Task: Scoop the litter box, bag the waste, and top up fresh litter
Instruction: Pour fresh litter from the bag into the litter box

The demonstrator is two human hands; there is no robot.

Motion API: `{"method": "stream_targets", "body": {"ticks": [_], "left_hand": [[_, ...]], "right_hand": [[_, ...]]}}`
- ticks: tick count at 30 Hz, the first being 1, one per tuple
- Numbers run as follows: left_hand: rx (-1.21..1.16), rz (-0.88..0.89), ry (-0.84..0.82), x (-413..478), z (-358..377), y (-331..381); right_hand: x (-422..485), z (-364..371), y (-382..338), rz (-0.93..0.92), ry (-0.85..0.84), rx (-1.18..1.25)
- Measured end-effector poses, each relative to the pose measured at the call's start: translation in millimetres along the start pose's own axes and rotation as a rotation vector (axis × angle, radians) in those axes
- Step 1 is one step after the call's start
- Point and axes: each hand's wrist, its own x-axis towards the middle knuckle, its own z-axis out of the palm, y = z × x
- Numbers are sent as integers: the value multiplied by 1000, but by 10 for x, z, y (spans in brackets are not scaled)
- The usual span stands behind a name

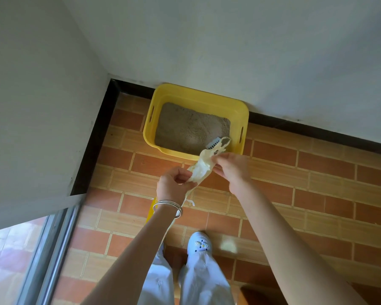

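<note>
Pinching bag [201,169] (left hand [173,186], right hand [231,166])

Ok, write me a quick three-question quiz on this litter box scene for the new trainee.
1. True or false: the scoop lies inside the yellow litter box.
2. How many hands hold the crumpled plastic bag? A) none B) one C) two
3. Fill in: the bangles sit on the ___ wrist.

Key: 1 true. 2 C: left hand and right hand both pinch it. 3 left.
</note>
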Motion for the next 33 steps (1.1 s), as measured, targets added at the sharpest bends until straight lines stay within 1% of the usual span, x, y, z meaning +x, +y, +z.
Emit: {"method": "stream_targets", "body": {"ticks": [4, 9, 14, 19, 22, 26, 29, 31, 33], "left_hand": [[31, 18, -69, -34, -97, -55], [17, 9, -109, -8, -137, -137], [-49, -37, -56, 141, -105, -47], [-95, -59, -70, 292, -20, 94], [-125, -83, -44, 341, 22, 161], [-69, -90, 35, 368, 23, 154], [-69, -115, 47, 348, 18, 98], [-90, -131, 43, 306, 8, 55], [-102, -135, 40, 263, -8, -3]], "right_hand": [[-95, 17, 166, -56, -16, 37], [-101, 64, 331, -87, 12, 82], [-135, 66, 351, -136, -26, 65], [-149, 59, 415, -172, -71, -45], [-178, 48, 465, -168, -95, -58], [-245, 23, 524, -157, -121, -74], [-300, -28, 564, -160, -137, -128], [-306, -72, 575, -181, -133, -140], [-272, -105, 553, -217, -93, -136]]}}
